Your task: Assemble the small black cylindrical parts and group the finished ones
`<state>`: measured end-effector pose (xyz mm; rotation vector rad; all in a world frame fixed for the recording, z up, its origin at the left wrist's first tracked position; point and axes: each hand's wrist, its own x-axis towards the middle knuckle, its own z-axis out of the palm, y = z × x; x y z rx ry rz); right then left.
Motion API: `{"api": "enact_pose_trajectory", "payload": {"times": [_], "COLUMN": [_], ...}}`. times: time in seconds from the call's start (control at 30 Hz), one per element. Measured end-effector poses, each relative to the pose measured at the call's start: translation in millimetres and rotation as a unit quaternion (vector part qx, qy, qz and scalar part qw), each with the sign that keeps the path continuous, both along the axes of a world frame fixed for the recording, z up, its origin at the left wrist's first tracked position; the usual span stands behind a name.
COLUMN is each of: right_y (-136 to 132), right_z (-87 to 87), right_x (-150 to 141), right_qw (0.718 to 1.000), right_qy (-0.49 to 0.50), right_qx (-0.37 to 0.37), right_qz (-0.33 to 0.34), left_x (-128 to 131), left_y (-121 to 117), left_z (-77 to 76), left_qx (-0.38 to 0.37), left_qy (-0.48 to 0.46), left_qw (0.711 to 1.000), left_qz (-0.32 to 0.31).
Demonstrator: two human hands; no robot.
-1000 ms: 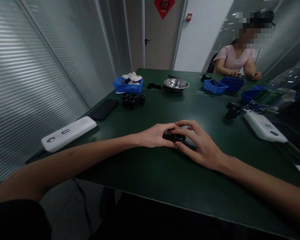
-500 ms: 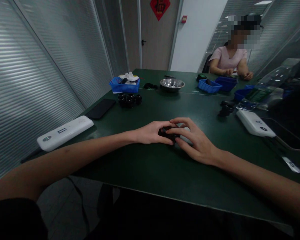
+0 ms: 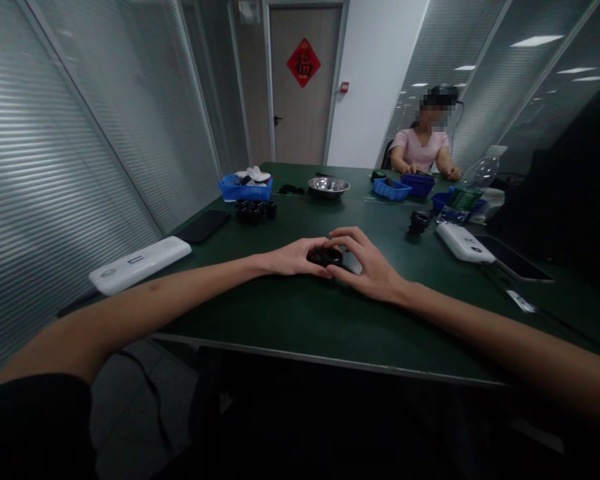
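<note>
A glossy black rounded part (image 3: 332, 256) with a ring-like rim sits between my hands, low over the table near its front edge. My left hand (image 3: 294, 258) wraps it from the left, thumb on the near side and fingers on the far side. From the right, my right hand (image 3: 371, 268) curves its thumb and fingers round the same part, its fingertips meeting those of my left hand. A pale, whitish piece (image 3: 351, 262) shows inside the curve of my right hand; what it is I cannot make out.
Several black round parts (image 3: 253, 211) stand by a blue basket (image 3: 245, 191). Beyond are a metal bowl (image 3: 329, 189) and another blue basket (image 3: 391, 190). White power banks (image 3: 140, 263) flank my arms, with a plastic bottle (image 3: 465, 190) at right. A person (image 3: 420, 150) sits across the table.
The head view has tilted upward and shifted. My right fingers have moved from over the black part to around its sides, leaving its rim more exposed. My left hand keeps its hold.
</note>
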<state>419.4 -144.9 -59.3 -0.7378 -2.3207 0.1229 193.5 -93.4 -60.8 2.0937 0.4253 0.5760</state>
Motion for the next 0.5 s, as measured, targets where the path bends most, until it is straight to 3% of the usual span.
{"api": "enact_pose_trajectory", "payload": {"times": [0.37, 0.5], "right_y": [-6.2, -4.1], "right_z": [4.2, 4.5], "right_x": [-1.2, -0.3], "right_qw": [0.999, 0.999], "right_qy": [-0.036, -0.032], "right_qx": [0.025, 0.008], "right_qz": [-0.025, -0.02], "left_x": [-1.0, -3.3], "left_y": [-3.6, -1.1], "left_z": [6.2, 8.1], "left_qx": [0.009, 0.07], "left_qy": [0.03, 0.081], "left_qw": [0.999, 0.993], "left_qz": [0.021, 0.05]}}
